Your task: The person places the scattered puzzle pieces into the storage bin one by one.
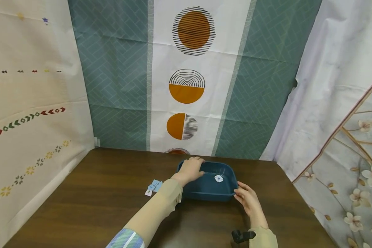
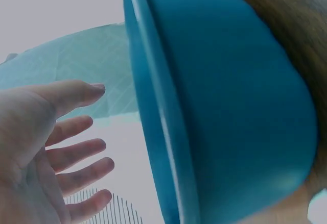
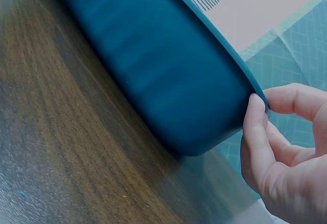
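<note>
A dark teal plastic basin (image 1: 206, 197) stands on the brown table, with one white piece (image 1: 218, 178) bearing a blue star-like mark on its floor. My right hand (image 1: 248, 200) pinches the rim at the near right corner; in the right wrist view the thumb and fingers (image 3: 254, 113) close on that corner. Over the basin's left part is my left hand (image 1: 190, 170). The left wrist view shows its fingers (image 2: 84, 175) spread and loosely bent, apart from the rim, with nothing in the palm.
Left of the basin lie several small light blue pieces (image 1: 155, 185), with a white one (image 1: 148, 193) at their near end. The brown table (image 1: 80, 206) ends at a patterned cloth backdrop (image 1: 121, 86), with more cloth hanging at both sides.
</note>
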`<state>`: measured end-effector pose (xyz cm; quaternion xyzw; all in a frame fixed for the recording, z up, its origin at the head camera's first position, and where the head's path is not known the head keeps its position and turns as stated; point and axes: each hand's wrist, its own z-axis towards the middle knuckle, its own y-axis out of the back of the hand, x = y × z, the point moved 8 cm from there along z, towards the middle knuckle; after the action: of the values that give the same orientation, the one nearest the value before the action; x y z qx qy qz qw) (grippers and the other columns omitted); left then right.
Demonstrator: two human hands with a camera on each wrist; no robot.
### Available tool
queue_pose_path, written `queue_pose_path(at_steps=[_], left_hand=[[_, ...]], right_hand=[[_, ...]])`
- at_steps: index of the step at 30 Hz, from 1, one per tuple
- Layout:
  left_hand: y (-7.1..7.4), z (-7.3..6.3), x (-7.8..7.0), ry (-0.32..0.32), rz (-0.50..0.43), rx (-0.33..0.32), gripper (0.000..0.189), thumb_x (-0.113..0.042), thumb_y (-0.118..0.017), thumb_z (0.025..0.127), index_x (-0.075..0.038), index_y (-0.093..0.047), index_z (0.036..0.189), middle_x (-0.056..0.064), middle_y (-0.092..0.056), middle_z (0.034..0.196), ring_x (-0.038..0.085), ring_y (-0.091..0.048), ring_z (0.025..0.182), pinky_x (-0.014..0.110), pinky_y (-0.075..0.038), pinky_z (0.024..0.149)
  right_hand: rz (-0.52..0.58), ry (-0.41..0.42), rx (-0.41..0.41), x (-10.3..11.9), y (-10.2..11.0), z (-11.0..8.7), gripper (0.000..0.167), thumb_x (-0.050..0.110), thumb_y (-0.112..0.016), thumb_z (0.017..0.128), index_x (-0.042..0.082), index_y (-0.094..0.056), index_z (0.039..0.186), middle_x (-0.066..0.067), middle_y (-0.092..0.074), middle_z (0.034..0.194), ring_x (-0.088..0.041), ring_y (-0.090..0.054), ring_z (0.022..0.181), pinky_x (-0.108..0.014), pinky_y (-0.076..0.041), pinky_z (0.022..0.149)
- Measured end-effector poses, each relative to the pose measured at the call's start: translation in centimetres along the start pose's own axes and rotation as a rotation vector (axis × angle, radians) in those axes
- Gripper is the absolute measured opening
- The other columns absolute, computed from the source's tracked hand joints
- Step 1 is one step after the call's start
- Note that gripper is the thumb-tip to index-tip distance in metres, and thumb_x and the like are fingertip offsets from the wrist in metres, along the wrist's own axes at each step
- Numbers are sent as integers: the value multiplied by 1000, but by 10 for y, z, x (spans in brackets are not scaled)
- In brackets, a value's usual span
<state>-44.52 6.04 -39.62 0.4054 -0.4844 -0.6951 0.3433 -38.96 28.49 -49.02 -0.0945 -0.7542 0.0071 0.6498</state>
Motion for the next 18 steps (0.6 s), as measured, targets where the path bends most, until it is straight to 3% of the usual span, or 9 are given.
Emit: queue_pose_path(at_steps=[9,18], left_hand=[[21,-23,32,40,-35,-72,51,-30,-71,90,-10,-58,134,9,-57,137,31,-53,124,48,-47,99],[37,-53,82,138,-99,-121,54,-26,-73,88,-7,-55,136,16,-55,138,37,-51,125,53,-46,99]], right_hand=[[-3,-6,11,0,0,2,58,-4,-51,92,-8,-30,146,8,-54,82,-2,-55,70,-15,-52,72],[13,-12,9,-1,-1,2,55,-5,-50,93,-9,-31,144,7,-56,85,-2,-55,69,-15,-52,71]])
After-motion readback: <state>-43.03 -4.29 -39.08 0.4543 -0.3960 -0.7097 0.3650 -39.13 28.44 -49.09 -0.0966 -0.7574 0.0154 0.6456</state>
